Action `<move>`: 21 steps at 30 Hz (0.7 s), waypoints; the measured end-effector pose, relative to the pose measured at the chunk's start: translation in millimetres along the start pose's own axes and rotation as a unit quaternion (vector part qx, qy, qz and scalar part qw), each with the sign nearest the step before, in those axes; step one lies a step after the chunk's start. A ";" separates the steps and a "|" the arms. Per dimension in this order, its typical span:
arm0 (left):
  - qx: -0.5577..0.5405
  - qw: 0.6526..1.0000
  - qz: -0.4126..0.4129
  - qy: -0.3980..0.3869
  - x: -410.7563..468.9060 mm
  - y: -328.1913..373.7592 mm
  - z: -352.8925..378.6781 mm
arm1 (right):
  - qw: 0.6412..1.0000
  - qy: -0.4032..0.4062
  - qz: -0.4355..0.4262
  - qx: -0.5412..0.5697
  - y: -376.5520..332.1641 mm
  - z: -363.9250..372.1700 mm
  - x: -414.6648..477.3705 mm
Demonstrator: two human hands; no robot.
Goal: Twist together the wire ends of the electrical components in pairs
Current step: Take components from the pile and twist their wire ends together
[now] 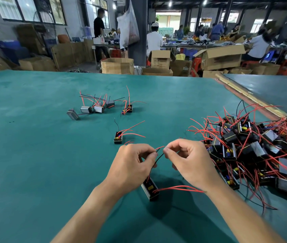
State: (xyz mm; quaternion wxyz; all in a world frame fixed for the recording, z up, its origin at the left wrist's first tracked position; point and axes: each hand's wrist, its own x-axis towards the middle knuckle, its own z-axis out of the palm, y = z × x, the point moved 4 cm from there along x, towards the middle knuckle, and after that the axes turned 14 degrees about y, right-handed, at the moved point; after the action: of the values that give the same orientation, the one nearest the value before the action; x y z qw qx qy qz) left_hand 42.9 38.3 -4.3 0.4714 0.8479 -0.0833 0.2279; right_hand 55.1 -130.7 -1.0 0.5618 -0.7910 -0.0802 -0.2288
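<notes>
- Our left hand (130, 165) is curled narrow, its thumb and forefinger pinching a thin red wire end (159, 147) and a short black wire tip just beside it.
- Our right hand (191, 160) is curled too, with its thumb and forefinger pinched on the end of a thin black wire (158, 159). This wire sags between the two hands and runs down behind the left hand.
- The two pinches sit near each other, above the teal-green felt-covered bench (34, 137). We cannot tell whether the wire ends touch yet.
- The small black rectangular electrical component with a yellow part inside (150, 188) lies on the bench below our hands, partly hidden by the left wrist.
- A pair of long red wires (177, 188) leaves this component and runs right, under our right wrist.
- A large tangled pile of black box components with red and black wires (254, 151) lies on the bench just right of our right hand.
- One single black open-topped component with red wires (118, 138) sits just beyond our left hand.
- Another small black component with upright red wires (127, 109) lies farther out.
- A loose cluster of silver-grey box components (93, 108) lies to its left, their wires crossing one another.
</notes>
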 end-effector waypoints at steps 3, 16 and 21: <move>0.005 1.000 -0.006 -0.003 0.0 0.0 -0.1 | 1.000 0.006 -0.023 -0.014 -2.9 0.1 -2.0; -0.018 1.000 0.017 -0.017 -2.8 6.1 -0.5 | 0.997 -0.014 -0.068 -0.027 -9.9 -5.7 -0.4; -0.019 0.999 0.022 -0.018 -2.4 6.2 -2.6 | 0.997 -0.018 -0.071 -0.021 -11.2 -4.4 0.2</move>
State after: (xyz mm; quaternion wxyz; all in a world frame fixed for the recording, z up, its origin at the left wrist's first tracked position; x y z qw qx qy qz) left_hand 37.7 36.9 0.6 0.4803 0.8409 -0.1150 0.2213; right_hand 49.7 -130.8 9.8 0.5262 -0.7988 -0.1412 -0.2552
